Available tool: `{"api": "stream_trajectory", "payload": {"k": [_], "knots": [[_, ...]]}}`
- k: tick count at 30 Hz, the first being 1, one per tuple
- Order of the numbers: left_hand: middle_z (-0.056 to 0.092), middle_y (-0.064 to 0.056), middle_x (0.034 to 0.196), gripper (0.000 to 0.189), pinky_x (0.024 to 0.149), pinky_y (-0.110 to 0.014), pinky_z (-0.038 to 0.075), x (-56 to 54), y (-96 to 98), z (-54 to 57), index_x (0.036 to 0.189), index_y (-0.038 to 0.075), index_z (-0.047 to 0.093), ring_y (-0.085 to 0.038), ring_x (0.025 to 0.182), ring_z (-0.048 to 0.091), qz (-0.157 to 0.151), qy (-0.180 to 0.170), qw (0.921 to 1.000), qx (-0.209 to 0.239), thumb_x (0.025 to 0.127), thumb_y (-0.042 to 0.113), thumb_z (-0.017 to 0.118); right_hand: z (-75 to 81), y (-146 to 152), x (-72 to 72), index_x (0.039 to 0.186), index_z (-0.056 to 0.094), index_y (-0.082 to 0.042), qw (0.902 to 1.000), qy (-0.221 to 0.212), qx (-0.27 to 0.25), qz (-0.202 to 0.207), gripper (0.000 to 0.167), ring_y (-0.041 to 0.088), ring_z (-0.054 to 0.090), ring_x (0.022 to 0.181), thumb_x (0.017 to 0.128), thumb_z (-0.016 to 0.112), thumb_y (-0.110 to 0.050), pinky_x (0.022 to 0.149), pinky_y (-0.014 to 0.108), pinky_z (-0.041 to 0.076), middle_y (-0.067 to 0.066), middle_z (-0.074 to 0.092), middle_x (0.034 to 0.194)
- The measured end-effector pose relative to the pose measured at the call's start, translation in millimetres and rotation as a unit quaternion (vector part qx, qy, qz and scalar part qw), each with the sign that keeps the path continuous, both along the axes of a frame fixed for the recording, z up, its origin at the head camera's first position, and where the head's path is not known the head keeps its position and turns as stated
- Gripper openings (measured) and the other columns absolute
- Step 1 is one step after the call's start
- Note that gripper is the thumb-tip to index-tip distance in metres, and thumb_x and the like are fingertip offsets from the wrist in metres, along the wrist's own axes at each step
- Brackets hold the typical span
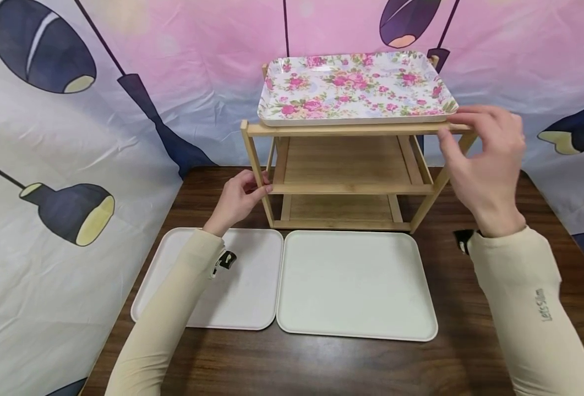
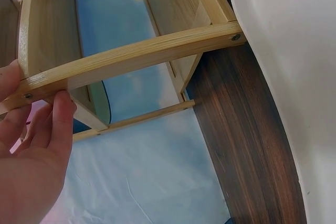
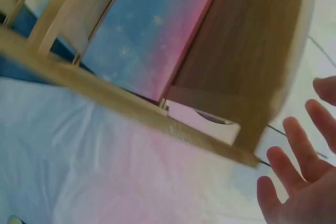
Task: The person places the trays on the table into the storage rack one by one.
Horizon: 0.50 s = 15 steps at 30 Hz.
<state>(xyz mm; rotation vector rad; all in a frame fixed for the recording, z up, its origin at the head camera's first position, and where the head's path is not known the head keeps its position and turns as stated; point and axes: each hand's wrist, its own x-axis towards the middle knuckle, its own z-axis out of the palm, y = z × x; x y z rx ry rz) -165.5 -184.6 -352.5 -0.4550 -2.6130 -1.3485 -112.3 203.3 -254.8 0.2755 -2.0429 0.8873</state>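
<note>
A wooden three-tier rack (image 1: 351, 188) stands on the table, its front left leg pinched by my left hand (image 1: 239, 198) at the middle shelf's height. From the left wrist view, the thumb and fingers of that hand (image 2: 37, 145) lie on both sides of the leg (image 2: 142, 56). On the top tier sits a floral tray (image 1: 356, 88) with pink roses. My right hand (image 1: 492, 157) is at the tray's front right corner, fingertips overlapping it in the head view. In the right wrist view this hand (image 3: 310, 182) has spread, slightly bent fingers beside the rack's top end.
Two white trays lie side by side on the dark wooden table (image 1: 321, 363) before the rack: a left one (image 1: 247, 286), partly under my left forearm, and a right one (image 1: 356, 286). A printed cloth backdrop (image 1: 212, 82) hangs behind and at both sides.
</note>
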Motion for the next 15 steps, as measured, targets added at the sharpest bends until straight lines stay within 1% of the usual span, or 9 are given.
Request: {"api": "stream_trajectory", "payload": {"k": [2,5,6,8,10,11,13,14,15], "knots": [[0.062,-0.015,0.119,0.018,0.086,-0.04,0.055,0.0,-0.3,0.6,0.1,0.0,0.067,-0.031,0.102,0.066,0.0,0.0,1.0,0.001,0.088,0.013,0.07,-0.9,5,10.7,0.103,0.071,0.003,0.9998,0.013,0.013,0.004,0.024,0.037,0.054,0.106,0.086,0.068,-0.013,0.098,0.03,0.031,0.021,0.068,0.108],[0.062,-0.015,0.119,0.018,0.087,-0.042,0.054,-0.2,-0.1,0.2,0.1,0.0,0.067,-0.031,0.102,0.066,0.0,-0.006,1.0,0.004,0.088,0.013,0.07,-5.6,14,29.8,0.101,0.072,0.003,0.9991,0.005,0.04,0.012,0.022,0.035,0.055,0.098,0.083,0.069,-0.011,0.093,0.022,0.032,0.022,0.068,0.101],[0.062,-0.015,0.119,0.018,0.087,-0.042,0.054,-0.4,-0.1,-0.1,0.1,0.0,0.067,-0.031,0.102,0.066,0.0,-0.007,1.0,0.004,0.088,0.013,0.07,-8.6,18,36.6,0.101,0.072,0.003,0.9983,-0.003,0.056,0.015,0.022,0.035,0.055,0.095,0.083,0.069,-0.01,0.091,0.02,0.031,0.022,0.068,0.099],[0.063,-0.014,0.119,0.018,0.086,-0.041,0.054,-0.6,0.1,-0.9,0.1,0.0,0.068,-0.031,0.101,0.066,0.001,-0.007,1.0,0.005,0.088,0.013,0.07,-17.2,24,50.0,0.1,0.071,0.003,0.9954,-0.024,0.091,0.021,0.022,0.036,0.053,0.092,0.081,0.07,-0.008,0.086,0.024,0.034,0.022,0.067,0.095],[0.063,-0.014,0.118,0.018,0.086,-0.041,0.054,-0.6,0.4,-1.1,0.1,0.0,0.068,-0.031,0.101,0.067,0.001,-0.007,1.0,0.006,0.088,0.013,0.07,-29.0,29,62.9,0.101,0.069,0.003,0.9895,-0.064,0.126,0.028,0.023,0.036,0.053,0.09,0.08,0.071,-0.007,0.081,0.029,0.035,0.021,0.067,0.094],[0.063,-0.014,0.118,0.018,0.086,-0.041,0.054,-0.5,0.6,-0.9,0.1,0.0,0.068,-0.03,0.101,0.067,0.002,-0.006,1.0,0.007,0.088,0.013,0.07,-36.3,32,68.7,0.101,0.069,0.002,0.9852,-0.089,0.143,0.032,0.024,0.035,0.053,0.088,0.08,0.071,-0.007,0.078,0.033,0.036,0.02,0.067,0.093],[0.063,-0.014,0.117,0.017,0.086,-0.041,0.054,0.0,0.8,-0.3,0.1,0.0,0.068,-0.03,0.101,0.067,0.003,-0.005,1.0,0.008,0.088,0.013,0.07,-52.6,36,79.7,0.103,0.067,0.0,0.9714,-0.157,0.174,0.038,0.025,0.033,0.054,0.086,0.081,0.073,-0.01,0.072,0.042,0.037,0.018,0.067,0.091],[0.063,-0.014,0.117,0.017,0.087,-0.041,0.054,-0.2,0.8,-0.3,0.1,0.0,0.068,-0.031,0.101,0.066,0.003,-0.005,1.0,0.008,0.088,0.013,0.07,-61.2,38,85.0,0.103,0.067,-0.001,0.9609,-0.199,0.188,0.042,0.026,0.032,0.055,0.086,0.082,0.073,-0.014,0.071,0.043,0.039,0.017,0.067,0.091],[0.063,-0.015,0.118,0.018,0.087,-0.041,0.054,-0.4,0.9,-0.3,0.1,0.0,0.067,-0.031,0.102,0.066,0.003,-0.005,1.0,0.007,0.088,0.013,0.07,-70.3,40,90.2,0.105,0.066,-0.002,0.948,-0.243,0.2,0.044,0.027,0.03,0.056,0.085,0.084,0.073,-0.018,0.069,0.043,0.041,0.015,0.068,0.091]]}}
